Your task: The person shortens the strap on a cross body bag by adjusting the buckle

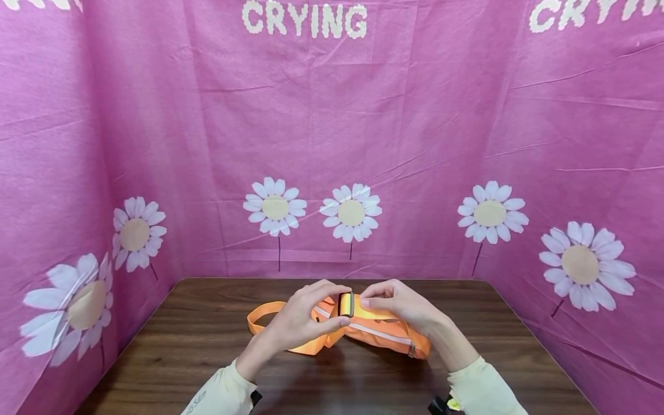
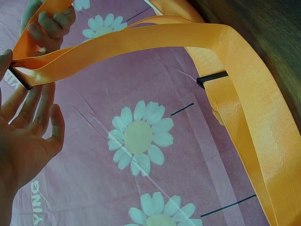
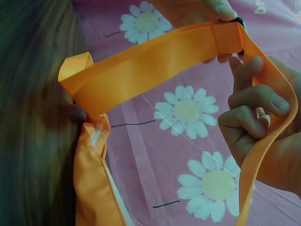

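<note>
An orange waist bag (image 1: 381, 341) with a white zipper lies on the wooden table. Its orange strap (image 3: 150, 66) is lifted and threads through a black slide buckle (image 1: 340, 306). My left hand (image 1: 303, 316) holds that buckle by its edges, thumb below and fingers above. Just right of the buckle, my right hand (image 1: 407, 305) pinches the strap between thumb and index finger. In the right wrist view the other right-hand fingers (image 3: 244, 120) curl inward, with the strap running down past them. The left wrist view shows another black strap bar (image 2: 214, 77) farther along the strap.
A strap loop (image 1: 254, 317) spreads over the table to the left of the bag. The dark wooden table (image 1: 207, 328) is enclosed by pink cloth (image 1: 415, 115) printed with daisies and white letters.
</note>
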Motion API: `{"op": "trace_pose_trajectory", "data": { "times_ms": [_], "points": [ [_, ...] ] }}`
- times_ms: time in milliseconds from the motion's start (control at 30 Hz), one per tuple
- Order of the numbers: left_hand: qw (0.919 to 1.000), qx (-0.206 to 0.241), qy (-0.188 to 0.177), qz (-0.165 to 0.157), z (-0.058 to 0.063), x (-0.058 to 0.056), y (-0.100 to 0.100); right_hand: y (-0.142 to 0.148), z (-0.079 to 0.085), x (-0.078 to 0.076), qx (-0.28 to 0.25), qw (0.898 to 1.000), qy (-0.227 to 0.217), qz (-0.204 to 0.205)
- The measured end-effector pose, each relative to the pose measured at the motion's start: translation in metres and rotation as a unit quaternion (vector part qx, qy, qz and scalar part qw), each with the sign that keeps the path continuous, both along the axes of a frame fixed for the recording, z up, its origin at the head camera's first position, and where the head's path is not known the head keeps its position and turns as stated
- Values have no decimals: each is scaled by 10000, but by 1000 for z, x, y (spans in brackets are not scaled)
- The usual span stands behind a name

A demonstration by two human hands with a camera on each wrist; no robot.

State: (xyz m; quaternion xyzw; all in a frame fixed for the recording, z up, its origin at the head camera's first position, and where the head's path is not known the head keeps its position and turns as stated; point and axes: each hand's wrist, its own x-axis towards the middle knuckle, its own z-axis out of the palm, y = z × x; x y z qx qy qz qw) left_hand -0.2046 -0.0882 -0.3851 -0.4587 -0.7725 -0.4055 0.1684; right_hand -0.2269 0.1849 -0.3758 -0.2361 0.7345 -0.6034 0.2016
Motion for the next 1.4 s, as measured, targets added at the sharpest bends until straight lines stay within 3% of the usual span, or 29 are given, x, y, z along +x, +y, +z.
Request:
{"op": "trace_pose_trajectory", "data": {
  "times_ms": [200, 400, 533, 700, 933, 1400],
  "points": [
    [10000, -50, -52, 52, -1, 0, 1, -7, -5, 0, -483, 9985, 178, 179],
    [9999, -81, 146, 45, -3, -2, 1, -12, -7, 1, -736, 9963, 317, 297],
    [9999, 2, 130, 57, -4, -2, 1, -10, -6, 0, -672, 9973, 155, 253],
    [9998, 146, 125, 64, -2, -4, 1, 2, -5, -3, -213, 9991, 121, 336],
    [9994, 205, -213, 162, -1, -2, 0, 9, -7, -6, -255, 9983, 66, 527],
    [9970, 153, -736, -188, -4, -1, 4, -5, -10, -3, -685, 9950, 189, 706]
  ]
}}
